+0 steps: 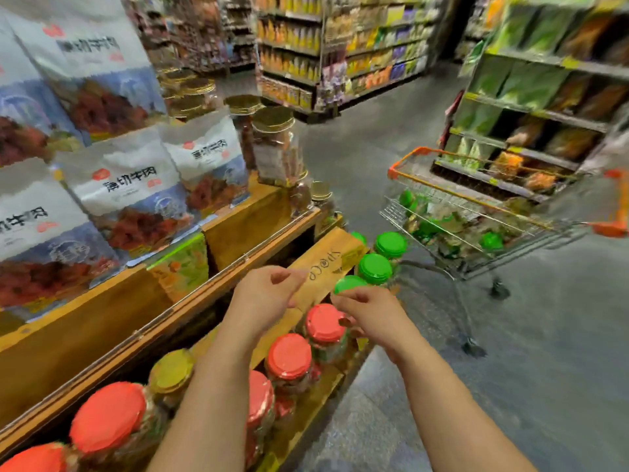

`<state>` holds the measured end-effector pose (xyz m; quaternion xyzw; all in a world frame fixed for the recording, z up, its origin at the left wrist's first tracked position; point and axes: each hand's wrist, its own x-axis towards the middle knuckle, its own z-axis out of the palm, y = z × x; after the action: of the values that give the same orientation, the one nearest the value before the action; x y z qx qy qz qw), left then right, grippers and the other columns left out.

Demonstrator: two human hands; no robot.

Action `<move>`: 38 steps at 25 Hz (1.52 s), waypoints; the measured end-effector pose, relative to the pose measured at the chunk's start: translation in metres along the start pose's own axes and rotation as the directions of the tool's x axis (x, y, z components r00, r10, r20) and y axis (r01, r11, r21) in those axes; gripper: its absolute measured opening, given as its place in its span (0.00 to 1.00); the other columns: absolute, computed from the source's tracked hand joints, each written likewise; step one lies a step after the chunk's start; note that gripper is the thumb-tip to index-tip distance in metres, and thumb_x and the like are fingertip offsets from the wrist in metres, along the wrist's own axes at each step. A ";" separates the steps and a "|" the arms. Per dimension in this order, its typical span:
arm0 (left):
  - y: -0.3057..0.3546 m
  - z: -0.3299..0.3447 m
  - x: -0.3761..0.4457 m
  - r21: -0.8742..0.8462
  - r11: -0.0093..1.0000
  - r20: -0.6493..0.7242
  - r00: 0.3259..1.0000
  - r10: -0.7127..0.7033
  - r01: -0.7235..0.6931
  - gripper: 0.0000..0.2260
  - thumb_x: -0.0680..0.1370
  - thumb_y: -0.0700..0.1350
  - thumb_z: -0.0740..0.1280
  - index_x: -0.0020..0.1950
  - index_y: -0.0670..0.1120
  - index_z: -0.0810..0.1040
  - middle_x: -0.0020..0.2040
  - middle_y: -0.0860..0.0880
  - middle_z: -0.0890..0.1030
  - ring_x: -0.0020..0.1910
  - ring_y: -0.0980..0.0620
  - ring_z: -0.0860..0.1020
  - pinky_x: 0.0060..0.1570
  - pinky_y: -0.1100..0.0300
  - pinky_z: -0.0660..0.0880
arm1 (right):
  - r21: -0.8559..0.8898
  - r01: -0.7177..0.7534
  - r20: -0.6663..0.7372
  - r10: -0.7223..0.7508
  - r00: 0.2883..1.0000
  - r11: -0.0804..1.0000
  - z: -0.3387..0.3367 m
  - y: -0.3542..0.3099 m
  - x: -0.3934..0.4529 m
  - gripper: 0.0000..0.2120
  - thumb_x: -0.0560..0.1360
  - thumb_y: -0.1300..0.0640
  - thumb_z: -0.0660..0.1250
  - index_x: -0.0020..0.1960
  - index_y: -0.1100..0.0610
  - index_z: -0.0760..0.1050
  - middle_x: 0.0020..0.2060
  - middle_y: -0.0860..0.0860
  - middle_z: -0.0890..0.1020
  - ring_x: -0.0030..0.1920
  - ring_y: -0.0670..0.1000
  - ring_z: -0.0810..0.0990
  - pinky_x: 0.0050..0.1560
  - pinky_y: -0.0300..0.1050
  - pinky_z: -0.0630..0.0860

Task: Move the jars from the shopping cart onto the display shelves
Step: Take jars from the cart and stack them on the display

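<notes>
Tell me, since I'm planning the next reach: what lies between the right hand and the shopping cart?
In the head view, three green-lidded jars on the low shelf's end stand between the right hand and the shopping cart; beyond them is bare grey floor.

- Head view: single wide-angle camera, worn high, facing forward and down.
- Near field: wooden display shelf (245,229) close at left.
- Farther: shopping cart (476,212), aisle beyond.

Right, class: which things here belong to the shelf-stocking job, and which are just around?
Job: green-lidded jars on the shelf; more jars in the cart; left hand; right hand.
Around: red-lidded jars; meat packets; gold-lidded jars.
</notes>
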<state>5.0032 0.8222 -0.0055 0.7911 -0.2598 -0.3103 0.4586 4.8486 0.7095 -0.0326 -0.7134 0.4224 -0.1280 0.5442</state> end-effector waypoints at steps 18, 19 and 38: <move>0.274 0.419 0.145 -0.021 0.956 0.279 0.917 0.286 -0.292 0.13 0.74 0.61 0.70 0.43 0.52 0.83 0.40 0.52 0.84 0.46 0.50 0.84 0.49 0.50 0.80 | 0.227 -0.054 -0.354 0.134 0.926 0.972 -0.455 0.104 0.081 0.06 0.77 0.54 0.70 0.52 0.54 0.80 0.48 0.53 0.85 0.45 0.51 0.85 0.38 0.43 0.78; 0.278 0.424 0.164 -0.023 0.958 0.262 0.923 0.281 -0.285 0.12 0.74 0.61 0.70 0.43 0.52 0.83 0.39 0.53 0.84 0.46 0.50 0.84 0.51 0.48 0.81 | 0.234 -0.052 -0.346 0.133 0.929 0.971 -0.463 0.104 0.097 0.07 0.77 0.54 0.70 0.54 0.55 0.80 0.47 0.52 0.85 0.45 0.51 0.85 0.38 0.42 0.77; 0.292 0.547 0.570 0.175 0.981 0.056 0.994 -0.090 0.079 0.17 0.74 0.57 0.73 0.56 0.46 0.83 0.53 0.49 0.84 0.56 0.48 0.80 0.54 0.56 0.73 | 0.372 -0.319 -0.062 0.366 0.929 0.872 -0.588 0.164 0.561 0.08 0.76 0.59 0.69 0.55 0.55 0.78 0.48 0.55 0.82 0.46 0.54 0.83 0.28 0.40 0.75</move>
<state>4.9506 -0.0123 -0.1023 0.8279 -0.2662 -0.3311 0.3663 4.7374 -0.1079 -0.1134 -0.5072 0.5464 -0.1498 0.6494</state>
